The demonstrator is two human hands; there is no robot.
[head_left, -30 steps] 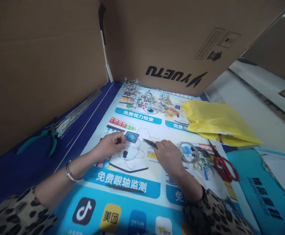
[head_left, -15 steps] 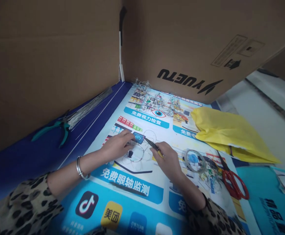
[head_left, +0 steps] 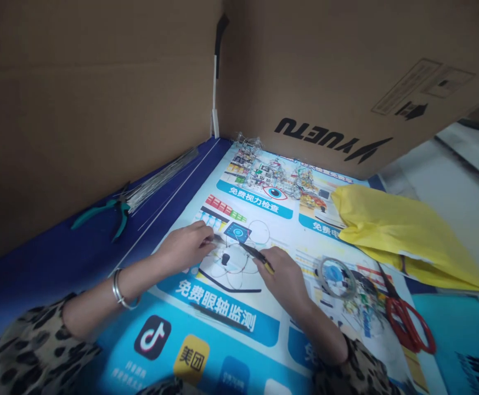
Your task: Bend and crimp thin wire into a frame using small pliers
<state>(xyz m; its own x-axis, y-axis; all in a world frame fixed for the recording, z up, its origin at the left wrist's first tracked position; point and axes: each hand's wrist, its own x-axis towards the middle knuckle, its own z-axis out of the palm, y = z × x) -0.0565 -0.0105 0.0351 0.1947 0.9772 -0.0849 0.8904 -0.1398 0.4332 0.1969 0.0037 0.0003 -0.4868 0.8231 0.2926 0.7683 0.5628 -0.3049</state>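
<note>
My left hand (head_left: 187,244) is closed, thumb and fingers pinched together at the left side of a thin wire piece bent into several round loops (head_left: 243,263). Whatever lies between those fingertips is too fine to make out. My right hand (head_left: 283,274) grips a dark, pointed pair of tweezers (head_left: 254,252) with a yellow edge. Their tip points left, at the upper part of the loops. The wire piece is over a printed poster (head_left: 270,299), and its thin lines are hard to separate from the print.
Cardboard walls (head_left: 99,109) stand left and behind. Teal-handled pliers (head_left: 119,219) lie beside a bundle of straight wires (head_left: 161,178). On the right are a wire coil (head_left: 320,282), red-handled scissors (head_left: 407,323) and a yellow bag (head_left: 412,236). Tangled wire pieces (head_left: 300,178) lie at the back.
The view has shifted, so the scene sits farther right. My left fingers have drawn back left from the printed blue rectangle, which shows more fully. My right hand still holds the tweezers over the loops.
</note>
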